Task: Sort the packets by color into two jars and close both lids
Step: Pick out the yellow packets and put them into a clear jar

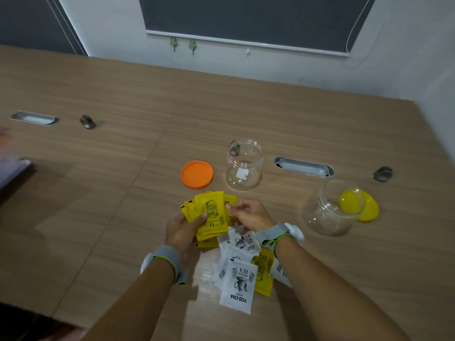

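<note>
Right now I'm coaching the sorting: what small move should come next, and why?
Probably carry the yellow packets held in the left hand to one open jar. Both jars look empty, lids off, and the white packets remain on the table.

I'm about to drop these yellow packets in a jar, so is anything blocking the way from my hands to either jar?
Nothing visible does. The stack of yellow paper packets is held in the left hand. Both clear glass jars stand open; the round orange lid lies beside the nearer one, and bare wooden table lies between.
</note>
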